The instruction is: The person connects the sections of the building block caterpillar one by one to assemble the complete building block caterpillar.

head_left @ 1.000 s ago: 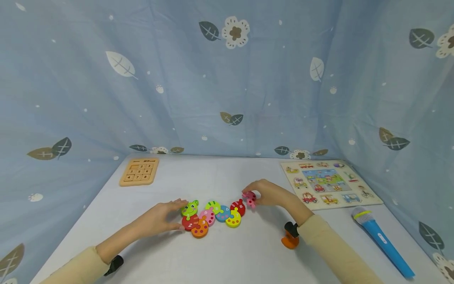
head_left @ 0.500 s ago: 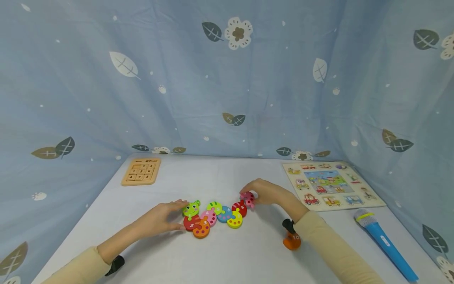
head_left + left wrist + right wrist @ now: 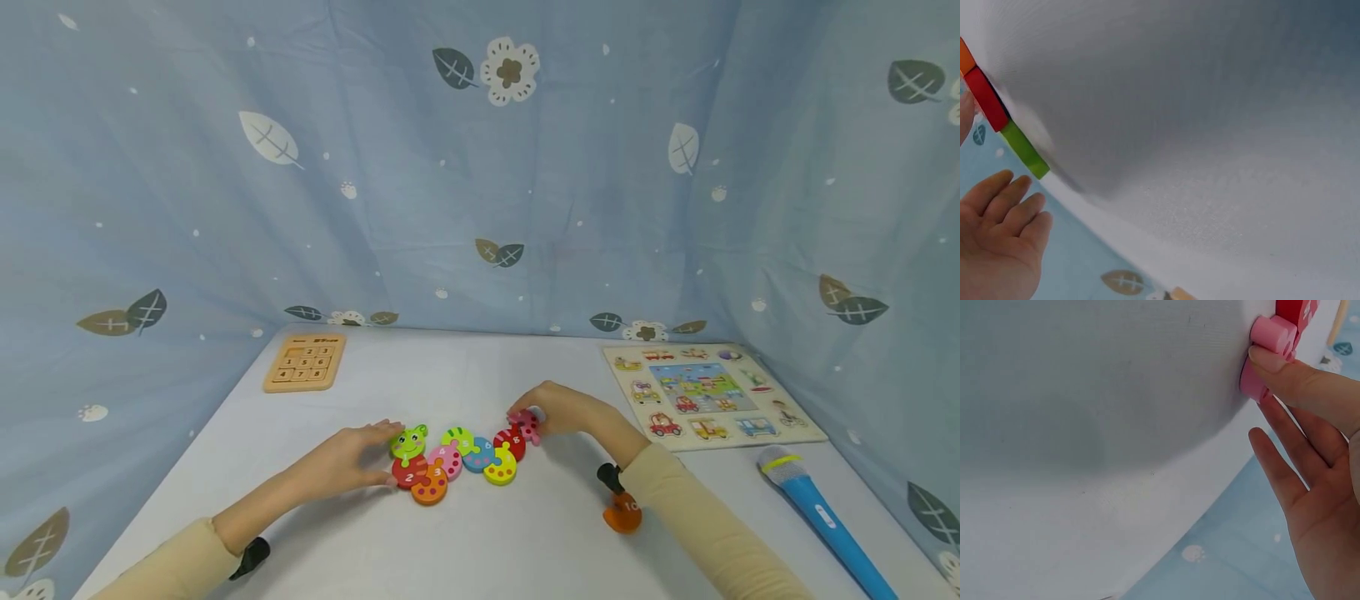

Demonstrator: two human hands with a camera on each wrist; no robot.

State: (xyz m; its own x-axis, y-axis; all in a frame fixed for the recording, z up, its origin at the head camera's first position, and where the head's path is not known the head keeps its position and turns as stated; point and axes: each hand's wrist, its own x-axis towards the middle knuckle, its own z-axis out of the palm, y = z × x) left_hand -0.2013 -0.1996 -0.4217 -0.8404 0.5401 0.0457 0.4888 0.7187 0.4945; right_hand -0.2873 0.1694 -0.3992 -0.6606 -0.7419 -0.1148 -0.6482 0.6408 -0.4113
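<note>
A caterpillar puzzle of numbered wooden pieces lies in a wavy row mid-table in the head view, from the green smiling head (image 3: 407,442) to the red 8 piece (image 3: 509,446). At the head end, my left hand (image 3: 333,463) has its thumb touching the red 2 piece (image 3: 406,475); its relaxed fingers (image 3: 1013,206) lie beside the green head (image 3: 1025,151) in the left wrist view. My right hand (image 3: 567,410) pinches a pink dotted puzzle piece (image 3: 1252,381) against the red 8 piece. Fingers partly hide the pink piece in the head view.
An orange 10 piece (image 3: 622,517) lies near the right sleeve. A wooden number slide puzzle (image 3: 304,363) is at the back left. To the right are a vehicle puzzle board (image 3: 630,375) and a blue toy microphone (image 3: 828,525). Patterned blue cloth (image 3: 375,167) surrounds the table.
My right hand has brought the pink piece left, from just apart to against the red 8 piece. The left hand has stayed by the head piece. The whole view has shifted slightly.
</note>
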